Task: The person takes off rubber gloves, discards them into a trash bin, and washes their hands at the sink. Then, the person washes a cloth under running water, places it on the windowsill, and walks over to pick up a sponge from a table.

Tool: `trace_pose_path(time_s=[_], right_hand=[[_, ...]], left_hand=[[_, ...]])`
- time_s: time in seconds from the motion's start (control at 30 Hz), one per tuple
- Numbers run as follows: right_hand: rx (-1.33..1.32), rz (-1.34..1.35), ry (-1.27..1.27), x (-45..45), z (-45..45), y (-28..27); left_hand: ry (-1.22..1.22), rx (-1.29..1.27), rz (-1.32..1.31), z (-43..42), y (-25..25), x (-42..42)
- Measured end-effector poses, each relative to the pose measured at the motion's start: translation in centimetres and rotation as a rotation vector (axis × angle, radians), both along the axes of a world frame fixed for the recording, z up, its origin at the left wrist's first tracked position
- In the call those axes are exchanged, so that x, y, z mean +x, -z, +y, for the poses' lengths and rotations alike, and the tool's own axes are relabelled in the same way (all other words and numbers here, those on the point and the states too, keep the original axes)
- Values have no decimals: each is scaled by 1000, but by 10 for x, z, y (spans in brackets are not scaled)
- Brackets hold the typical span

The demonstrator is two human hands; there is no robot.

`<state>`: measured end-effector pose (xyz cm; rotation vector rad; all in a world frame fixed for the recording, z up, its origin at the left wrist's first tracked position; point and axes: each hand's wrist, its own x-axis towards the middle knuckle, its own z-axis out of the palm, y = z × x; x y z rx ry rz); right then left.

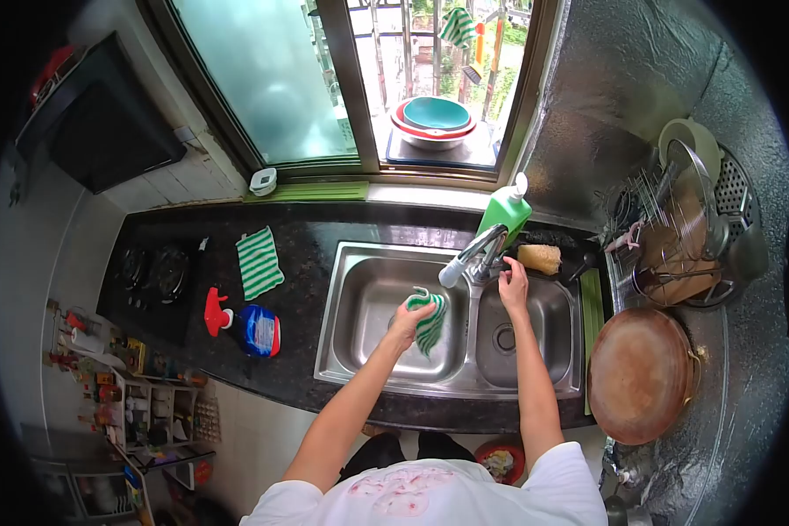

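Observation:
My left hand point(403, 323) is closed around a green-and-white striped cloth point(429, 326), which hangs in folds over the left sink basin point(359, 302). My right hand point(513, 285) reaches over the right basin point(535, 337) to the base of the chrome faucet point(486, 250). Its fingertips are at the faucet handle point(506, 261), mostly covering it. The faucet's pale spout head points down over the left basin. I cannot make out running water.
Left of the sink are a blue spray bottle point(260, 330) and another striped cloth point(260, 263). A green soap bottle point(505, 210) and a sponge point(539, 259) stand behind it. A round wooden board point(640, 375) and dish rack point(675, 237) are at right; a stove point(156, 270) at left.

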<state>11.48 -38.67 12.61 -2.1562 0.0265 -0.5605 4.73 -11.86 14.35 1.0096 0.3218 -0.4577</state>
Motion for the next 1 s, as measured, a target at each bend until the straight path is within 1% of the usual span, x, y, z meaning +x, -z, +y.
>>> trace_pose_path(time_s=[0.07,0.13,0.17,0.23,0.27,0.3,0.37,0.4,0.43,0.47,0.5,0.53,0.57,0.63,0.67,0.7,0.73,0.77,0.83,0.87,0.9,0.93,0.97,1.0], right_hand=[[12,-5,-7,7,0,1],[-142,-91,43,19,-2,-1],[-141,-108,34,27,-4,1],[-358,-39,1,33,-14,5],[-378,12,-3,35,-18,2],[-503,-2,27,32,-22,1],[-605,-15,35,15,-25,-5],[-613,-2,50,1,-23,-2],[-623,8,65,-11,-22,3],[-601,3,76,-20,-22,12],[-579,-1,84,-26,-23,20],[-538,77,54,-30,-23,20],[-539,70,47,-32,-19,15],[-511,64,141,-41,-6,2],[-414,99,122,-46,3,-6],[-307,-17,57,-48,10,3],[-248,-3,-72,-51,23,-1],[-188,17,-200,-58,39,-5],[-369,-11,-325,-70,73,-19],[-368,-6,-328,-63,79,7],[-117,76,-425,-48,87,57],[138,156,-518,-39,94,84],[141,158,-521,-36,99,73],[191,421,-541,-30,102,61]], left_hand=[[-12,52,-28,-4,3,1],[-15,109,-79,-11,6,3],[-16,100,-90,-15,6,4],[-42,79,-94,-22,3,5],[-35,76,-92,-23,9,8],[-51,116,-92,-25,15,11],[-60,273,-139,-26,20,16],[-65,269,-145,-27,22,16],[-50,375,-223,-27,22,18],[-39,481,-300,-26,22,21],[-51,477,-307,-27,20,24],[-23,569,-369,-27,16,24],[7,664,-428,-27,9,24],[22,710,-425,-26,1,23],[73,797,-495,-25,2,24],[124,883,-563,-25,3,25],[121,883,-563,-24,4,27],[126,812,-606,-23,6,26],[141,670,-684,-20,12,19],[246,649,-545,-15,-5,15],[243,651,-541,-12,-2,14],[174,682,-588,-8,5,16],[105,712,-634,-3,13,17],[67,719,-606,4,21,17]])
